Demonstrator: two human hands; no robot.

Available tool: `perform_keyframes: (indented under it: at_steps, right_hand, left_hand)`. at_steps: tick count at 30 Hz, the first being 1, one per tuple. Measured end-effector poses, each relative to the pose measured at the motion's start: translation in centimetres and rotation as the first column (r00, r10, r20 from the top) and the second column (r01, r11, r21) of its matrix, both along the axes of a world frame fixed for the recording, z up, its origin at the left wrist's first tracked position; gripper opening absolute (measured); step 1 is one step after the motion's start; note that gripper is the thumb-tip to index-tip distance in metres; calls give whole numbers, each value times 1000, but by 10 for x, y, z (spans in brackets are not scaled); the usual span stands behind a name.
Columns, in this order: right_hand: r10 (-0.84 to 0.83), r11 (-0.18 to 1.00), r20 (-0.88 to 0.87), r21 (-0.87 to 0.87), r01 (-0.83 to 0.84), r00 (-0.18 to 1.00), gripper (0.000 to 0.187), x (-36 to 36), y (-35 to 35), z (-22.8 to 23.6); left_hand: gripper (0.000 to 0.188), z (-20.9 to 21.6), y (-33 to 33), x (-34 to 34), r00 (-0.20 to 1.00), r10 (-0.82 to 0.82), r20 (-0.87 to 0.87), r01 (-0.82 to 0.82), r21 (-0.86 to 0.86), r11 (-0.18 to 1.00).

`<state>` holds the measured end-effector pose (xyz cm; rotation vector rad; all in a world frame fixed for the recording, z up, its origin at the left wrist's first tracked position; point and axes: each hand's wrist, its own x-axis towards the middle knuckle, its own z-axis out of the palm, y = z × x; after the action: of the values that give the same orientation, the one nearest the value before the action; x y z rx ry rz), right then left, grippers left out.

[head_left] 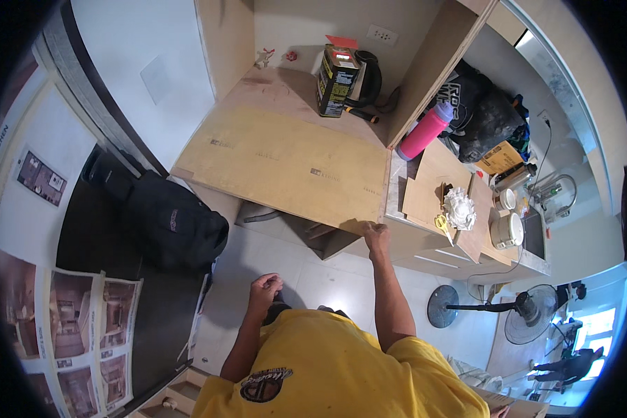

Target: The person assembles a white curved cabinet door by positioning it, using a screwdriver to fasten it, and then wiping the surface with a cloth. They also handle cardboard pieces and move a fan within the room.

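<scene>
Gripping front-right corner of flat, tan sheet board [272, 164]: right hand [377, 237]. Board position: atop smooth wooden bench [285, 85]. Left hand [263, 289]: loosely clenched, apart from board. Behind board: rectangular metal can [334, 87]. Right: cylindrical pink bottle [423, 134], crumpled white paper [460, 209].

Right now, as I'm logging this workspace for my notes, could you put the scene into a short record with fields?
Right hand: at the front right corner of the brown board; grip unclear
Left hand: curled, apart from the board; contents unclear
Brown board: across the cabinet bay
Behind it: dark rectangular can
Right-hand counter: pink bottle, yellow-handled scissors beside a crumpled white wad
Left side: black backpack
Right background: fan, another person
</scene>
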<state>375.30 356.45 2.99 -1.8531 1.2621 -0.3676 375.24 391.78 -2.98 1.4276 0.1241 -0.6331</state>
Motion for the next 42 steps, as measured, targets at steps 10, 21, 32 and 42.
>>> perform_keyframes:
  at_steps: [10, 21, 32, 42]
  right_hand:
    - [-209, 931, 186, 337, 137, 960, 30, -2, -39, -30]
    - [376, 900, 806, -200, -387, 457, 32, 31, 58, 363]
    - [64, 989, 443, 89, -115, 894, 30, -226, 2, 77]
    - [-173, 804, 437, 580, -130, 883, 29, -338, 12, 40]
  left_hand:
    - [29, -5, 19, 43, 990, -73, -119, 72, -11, 997]
    - [38, 58, -21, 113, 992, -63, 109, 69, -55, 996]
    - [73, 34, -42, 47, 805, 18, -593, -546, -729, 413]
    - [82, -41, -30, -56, 783, 532, -321, -539, 77, 839]
